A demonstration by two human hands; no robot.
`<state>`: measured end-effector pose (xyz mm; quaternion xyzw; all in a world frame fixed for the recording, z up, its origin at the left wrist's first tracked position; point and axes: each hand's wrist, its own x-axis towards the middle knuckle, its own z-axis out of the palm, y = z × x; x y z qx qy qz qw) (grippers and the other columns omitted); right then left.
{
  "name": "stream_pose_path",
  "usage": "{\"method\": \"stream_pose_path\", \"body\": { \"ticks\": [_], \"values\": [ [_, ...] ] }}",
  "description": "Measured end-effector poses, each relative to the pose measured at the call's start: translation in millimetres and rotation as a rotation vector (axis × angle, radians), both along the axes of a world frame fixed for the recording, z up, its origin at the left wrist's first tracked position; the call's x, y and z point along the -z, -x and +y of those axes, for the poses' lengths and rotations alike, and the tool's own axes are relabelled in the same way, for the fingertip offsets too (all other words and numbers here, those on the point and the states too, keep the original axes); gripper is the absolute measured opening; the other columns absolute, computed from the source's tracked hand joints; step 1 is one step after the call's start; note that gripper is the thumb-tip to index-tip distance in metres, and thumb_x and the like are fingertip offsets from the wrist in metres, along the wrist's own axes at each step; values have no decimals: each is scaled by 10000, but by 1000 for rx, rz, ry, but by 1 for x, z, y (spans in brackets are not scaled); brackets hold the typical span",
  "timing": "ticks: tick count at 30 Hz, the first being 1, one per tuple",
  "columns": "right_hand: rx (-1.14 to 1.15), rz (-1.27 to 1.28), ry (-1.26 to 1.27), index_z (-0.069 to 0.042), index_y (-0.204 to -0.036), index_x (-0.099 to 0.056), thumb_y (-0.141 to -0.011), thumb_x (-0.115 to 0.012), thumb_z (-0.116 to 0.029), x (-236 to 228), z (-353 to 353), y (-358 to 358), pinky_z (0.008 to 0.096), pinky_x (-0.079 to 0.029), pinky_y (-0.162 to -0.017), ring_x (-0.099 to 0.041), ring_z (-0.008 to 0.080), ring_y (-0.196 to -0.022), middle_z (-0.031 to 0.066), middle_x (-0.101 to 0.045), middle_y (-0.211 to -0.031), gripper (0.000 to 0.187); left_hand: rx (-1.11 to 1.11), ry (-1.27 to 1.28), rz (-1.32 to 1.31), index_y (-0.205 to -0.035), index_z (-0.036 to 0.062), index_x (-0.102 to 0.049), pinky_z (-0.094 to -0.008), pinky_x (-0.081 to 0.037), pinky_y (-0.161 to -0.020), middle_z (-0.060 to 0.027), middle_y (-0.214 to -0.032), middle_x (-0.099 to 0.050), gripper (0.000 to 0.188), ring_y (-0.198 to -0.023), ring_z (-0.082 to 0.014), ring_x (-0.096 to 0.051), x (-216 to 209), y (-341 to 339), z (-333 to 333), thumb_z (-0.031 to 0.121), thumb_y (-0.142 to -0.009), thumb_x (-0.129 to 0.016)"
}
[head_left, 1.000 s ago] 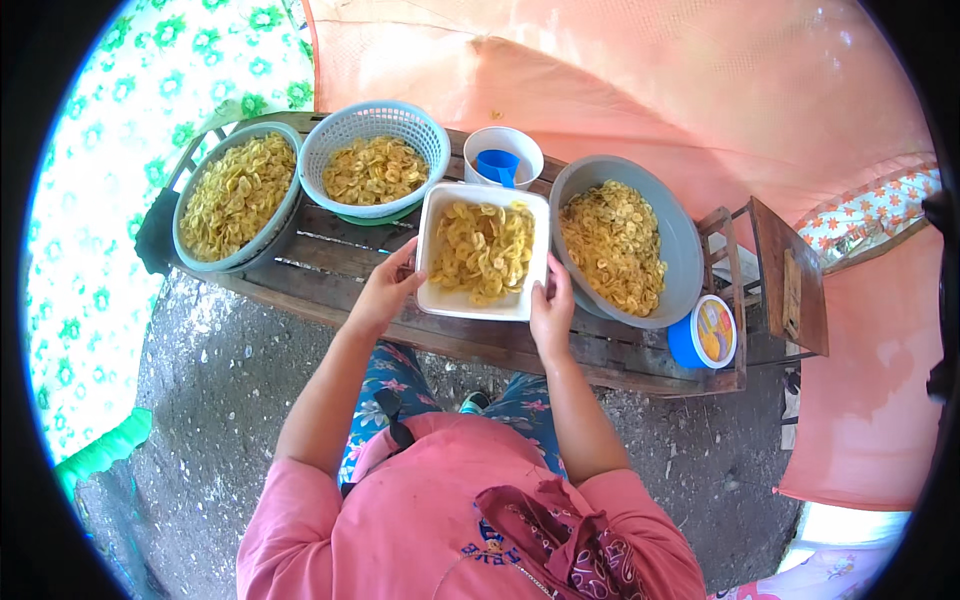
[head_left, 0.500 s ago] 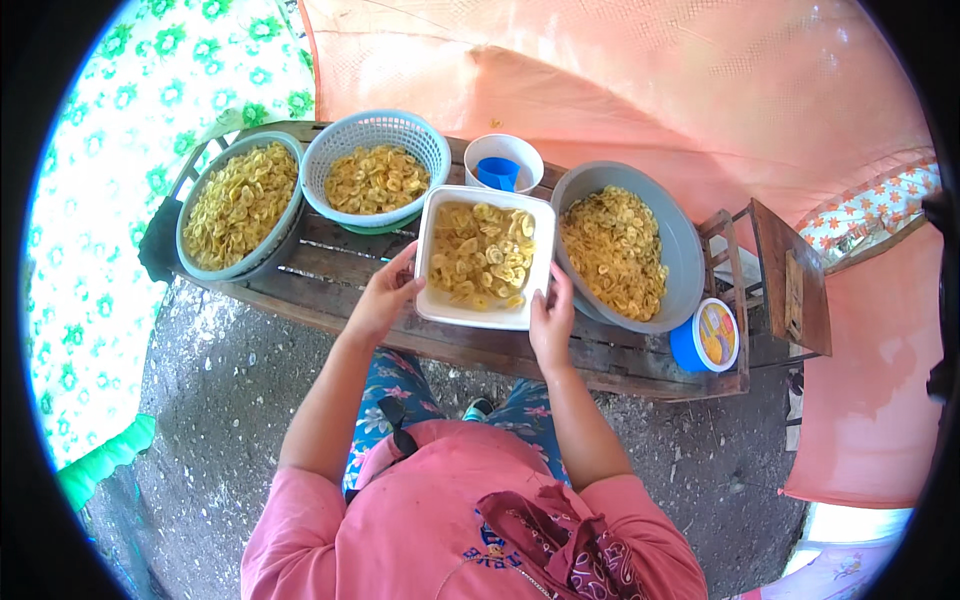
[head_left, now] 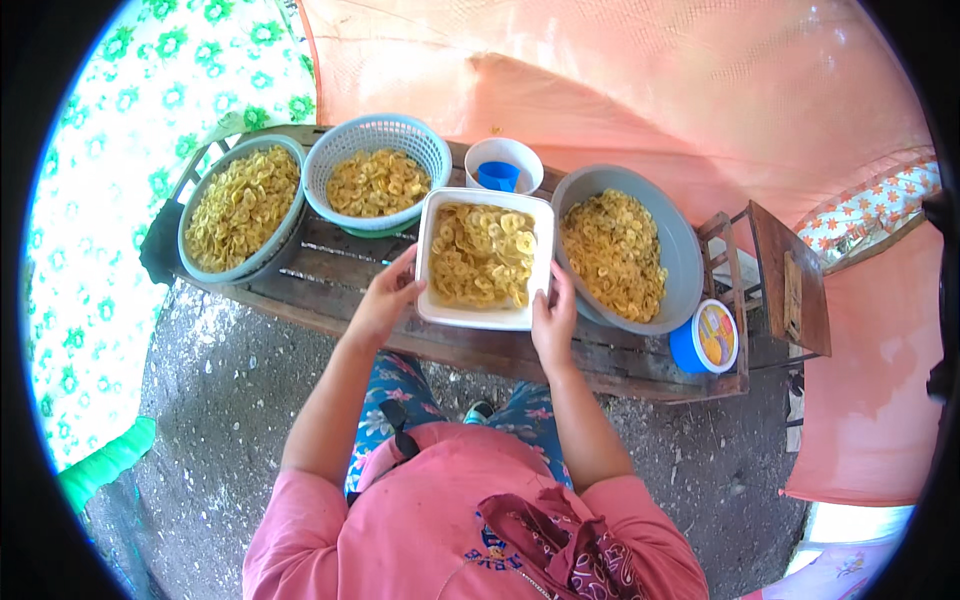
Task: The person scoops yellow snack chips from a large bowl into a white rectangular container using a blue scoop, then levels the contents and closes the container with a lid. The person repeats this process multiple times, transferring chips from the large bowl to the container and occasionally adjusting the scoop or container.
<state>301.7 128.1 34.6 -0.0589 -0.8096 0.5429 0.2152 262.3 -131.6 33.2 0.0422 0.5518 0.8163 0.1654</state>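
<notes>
Both my hands hold a square white plastic tub (head_left: 470, 318) in front of me, over the wooden bench. My left hand (head_left: 383, 303) is closed on its left side, and my right hand (head_left: 553, 322) grips its lower right corner. Inside lie thin yellow banana chips (head_left: 480, 262), heaped unevenly. Just right of the tub stands a grey basin (head_left: 683, 255) with more chips. Beyond the tub is a round white bucket (head_left: 530, 160) with a blue scoop (head_left: 498, 175) in it.
On the slatted wooden bench (head_left: 330, 262) are a light blue colander (head_left: 432, 160) and a grey-green basin (head_left: 187, 225), both holding chips. A blue tub with a white lid (head_left: 716, 336) sits at the right end. Orange sheeting (head_left: 620, 80) hangs behind.
The chips in the white tub have shifted and now look more heaped, covering more of its inside. My hands keep the same hold, and the tub stays in nearly the same place.
</notes>
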Motion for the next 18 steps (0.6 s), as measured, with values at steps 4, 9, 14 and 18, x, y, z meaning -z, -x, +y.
{"method": "stream_pose_path", "body": {
  "ticks": [4,9,14,18],
  "values": [
    [1,97,12,-40,-1299,-504,-847,-541,45,-1,-1,0,243,-421,-656,-470,87,-718,6,-512,-847,462,-32,7,17,-1440,23,-373,-259,-444,-866,-16,-1038,-602,591,-928,-92,-543,-3,-4,1,22,-895,-599],
    [-20,-163,-20,-22,-1316,-474,-869,-516,65,-3,-3,-1,250,-452,-757,-541,103,-849,55,-571,-1043,458,-16,5,-8,-1459,14,-325,-279,-423,-957,-52,-1153,-591,634,-1057,-124,-545,-4,1,-4,36,-895,-615],
    [-27,367,-32,-57,-1279,-526,-841,-552,44,-2,-5,1,229,-413,-648,-461,80,-712,-10,-494,-797,451,-1,-34,71,-1465,13,-307,-288,-399,-1001,-78,-1195,-582,634,-1089,-137,-544,0,2,-7,-9,-895,-585],
    [20,-49,13,-28,-1268,-522,-846,-523,69,0,-3,1,235,-442,-710,-530,93,-799,28,-560,-935,433,44,-19,-14,-1471,32,-304,-276,-425,-957,-70,-1162,-591,634,-1068,-126,-548,3,1,-8,21,-906,-590]
  ]
}}
